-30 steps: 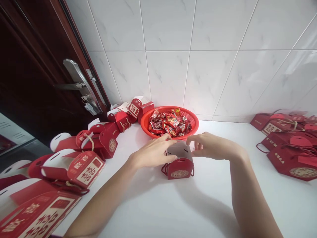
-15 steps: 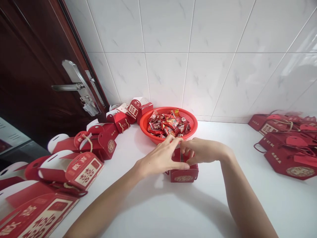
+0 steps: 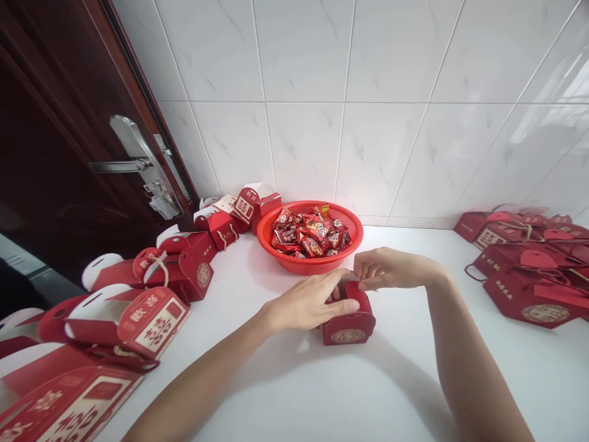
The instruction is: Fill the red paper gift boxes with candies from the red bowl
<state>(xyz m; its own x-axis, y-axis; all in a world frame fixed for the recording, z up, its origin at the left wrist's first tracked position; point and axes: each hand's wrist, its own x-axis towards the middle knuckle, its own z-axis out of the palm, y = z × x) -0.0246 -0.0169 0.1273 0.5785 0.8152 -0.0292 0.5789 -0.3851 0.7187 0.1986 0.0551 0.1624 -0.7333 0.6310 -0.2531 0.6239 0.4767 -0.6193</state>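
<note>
A small red paper gift box (image 3: 350,328) with a round gold emblem stands on the white tabletop in front of me, its top partly open. My left hand (image 3: 310,302) grips it from the left, the thumb lying over the front end and the fingers reaching to the far side. At the box's back right, my right hand (image 3: 391,270) is closed, with curled fingers and thumb at the edge of a red top flap. The exact pinch is partly hidden. Just behind the box is a red plastic basket (image 3: 299,265) holding wrapped candies (image 3: 315,230).
Red gift boxes with raised tops (image 3: 156,319) line the left side back to the tiled wall (image 3: 304,147). More red boxes (image 3: 538,294), some with cords, are grouped at the right. A dark wooden door (image 3: 55,92) with a metal handle (image 3: 119,166) stands at the left.
My right hand has moved from inside the box's top up and right, to its back right edge. A right-hand flap now lies inward over the opening. My left hand stays on the box.
</note>
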